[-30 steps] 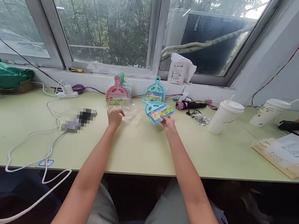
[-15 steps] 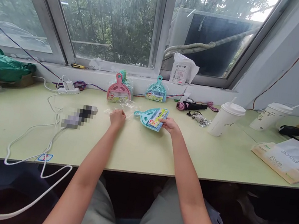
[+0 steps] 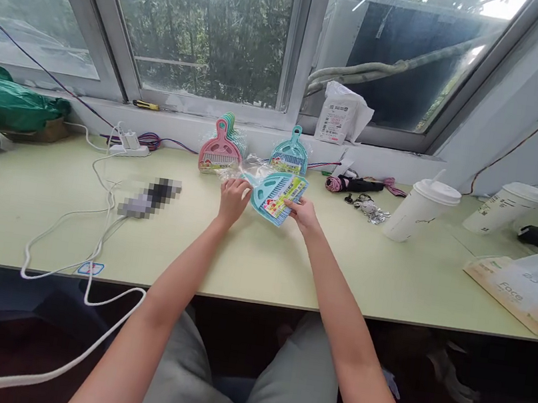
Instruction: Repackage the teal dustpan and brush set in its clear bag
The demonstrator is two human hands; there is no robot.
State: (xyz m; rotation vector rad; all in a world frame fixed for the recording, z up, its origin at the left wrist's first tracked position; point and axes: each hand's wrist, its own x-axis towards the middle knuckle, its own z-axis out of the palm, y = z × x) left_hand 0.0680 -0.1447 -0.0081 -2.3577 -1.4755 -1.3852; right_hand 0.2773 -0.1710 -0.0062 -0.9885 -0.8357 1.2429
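Observation:
A turquoise mini dustpan with its brush and a printed card (image 3: 272, 197) is tilted over the table. My right hand (image 3: 305, 215) grips its wide edge, thumb over the card. At the handle end my left hand (image 3: 235, 198) is closed on a clear plastic bag (image 3: 253, 164), which lies crumpled around the handle; how far the handle is inside it I cannot tell. Just beyond, a pink dustpan set (image 3: 221, 147) leans at the front of a row of wrapped sets against the wall. A wrapped turquoise set (image 3: 291, 151) leans to its right.
White cups with straws (image 3: 422, 211) and a tissue pack (image 3: 524, 287) stand and lie to the right. A folded umbrella (image 3: 352, 184) and keys (image 3: 372, 209) are behind. White cables (image 3: 106, 224) run from a power strip (image 3: 128, 149) across the left side.
My left hand has moved right and forward to the dustpan's handle, bringing the plastic bag with it. My right hand still holds the dustpan. The view has shifted slightly.

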